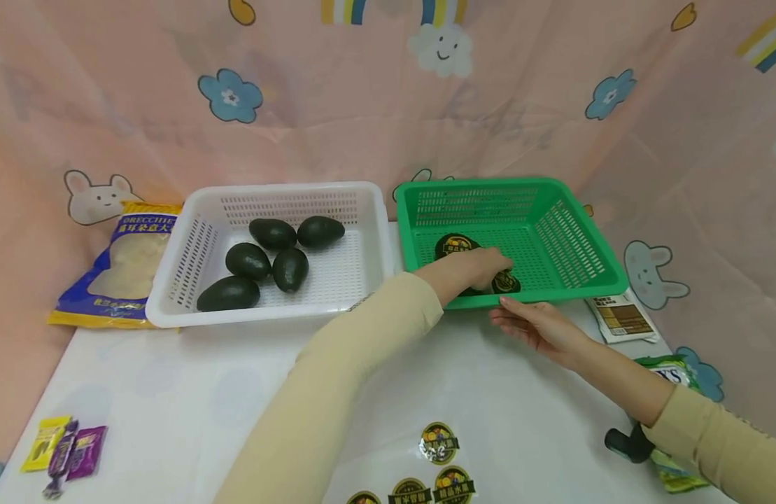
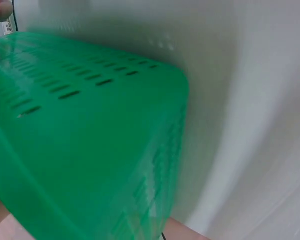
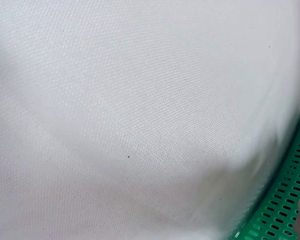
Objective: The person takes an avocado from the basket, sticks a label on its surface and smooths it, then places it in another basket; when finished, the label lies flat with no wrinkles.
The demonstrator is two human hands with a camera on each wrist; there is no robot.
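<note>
In the head view my left hand (image 1: 472,269) reaches over the front rim of the green basket (image 1: 589,262), its fingers around a dark avocado (image 1: 506,281) with a round black-and-gold sticker. The hand covers much of that fruit. Behind it lies another stickered avocado (image 1: 457,243). My right hand (image 1: 541,329) is just in front of the basket, fingers loosely extended, its thumb at the front rim. Whether the thumb touches the rim cannot be told. Several plain avocados (image 1: 249,261) lie in the white basket (image 1: 173,315) on the left.
Round fruit stickers (image 1: 439,442) lie on a sheet at the front of the white table (image 1: 236,420). Small candy packets (image 1: 66,448) lie front left. A blue-yellow pasta bag (image 1: 126,269) stands beside the white basket. Snack packets (image 1: 623,318) and a black object (image 1: 630,444) are on the right.
</note>
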